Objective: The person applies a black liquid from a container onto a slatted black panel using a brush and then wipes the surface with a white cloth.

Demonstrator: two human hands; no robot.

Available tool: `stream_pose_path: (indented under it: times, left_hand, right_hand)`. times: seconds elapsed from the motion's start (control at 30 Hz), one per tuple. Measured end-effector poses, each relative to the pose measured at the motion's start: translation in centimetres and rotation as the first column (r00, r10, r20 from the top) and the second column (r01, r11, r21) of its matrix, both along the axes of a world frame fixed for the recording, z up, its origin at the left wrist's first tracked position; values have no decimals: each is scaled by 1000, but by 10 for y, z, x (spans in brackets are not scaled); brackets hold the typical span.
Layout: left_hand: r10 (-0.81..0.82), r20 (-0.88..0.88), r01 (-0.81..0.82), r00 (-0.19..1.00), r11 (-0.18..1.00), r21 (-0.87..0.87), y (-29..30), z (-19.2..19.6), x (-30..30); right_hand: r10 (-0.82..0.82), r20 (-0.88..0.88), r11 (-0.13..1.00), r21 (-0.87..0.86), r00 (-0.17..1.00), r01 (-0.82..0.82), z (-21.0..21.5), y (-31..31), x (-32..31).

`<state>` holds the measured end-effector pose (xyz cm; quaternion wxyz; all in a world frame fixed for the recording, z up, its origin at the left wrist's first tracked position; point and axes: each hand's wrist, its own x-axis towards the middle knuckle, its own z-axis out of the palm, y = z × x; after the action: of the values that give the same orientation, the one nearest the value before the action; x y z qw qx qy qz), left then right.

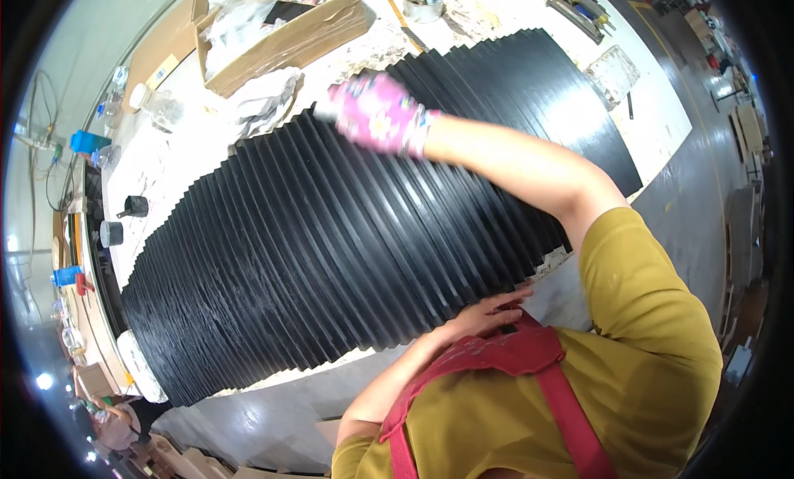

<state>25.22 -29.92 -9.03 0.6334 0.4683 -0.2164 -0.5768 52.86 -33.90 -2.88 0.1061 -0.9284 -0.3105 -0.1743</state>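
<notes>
Many long glossy black strips (331,223) lie side by side in overlapping steps, spread in a broad fan across the white table. My right hand (379,114), in a pink flowered glove, is over their far edge, with the arm stretched across the strips. Its fingers are smeared by motion, and a pale blur at their tips is too unclear to name. Bare, my left hand (490,315) rests along the near edge of the strips, in front of the red apron (471,363). Its fingers are stretched out to the right, and nothing shows in them.
Beyond the strips lie a crumpled grey-white cloth (269,103), a cardboard box (285,49) of plastic wrap and tools, and a metal tin (423,6). Dark small cups (112,233) and a clear jar (157,105) stand left. Another person (116,421) is at the lower left.
</notes>
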Motion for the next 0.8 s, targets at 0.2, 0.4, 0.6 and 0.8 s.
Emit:
stream_pose_path:
  times: [0.2,0.4,0.6,0.8]
  left_hand:
    - [7,105,-9,994,1000,11,-1,-3,0]
    - [32,93,-29,995,999,-39,2,-1,6]
    - [40,121,-34,992,998,-50,-2,6,6]
    - [156,229,-125,961,981,-146,-1,-2,1]
  right_hand:
    - [157,-102,985,-53,982,-163,41,-25,-34]
    - [-73,88,963,-252,993,93,-5,-49,-29]
    - [170,-56,951,270,984,-149,8,-59,-10]
    - [261,-249,965,79,933,-249,18,-28,-40]
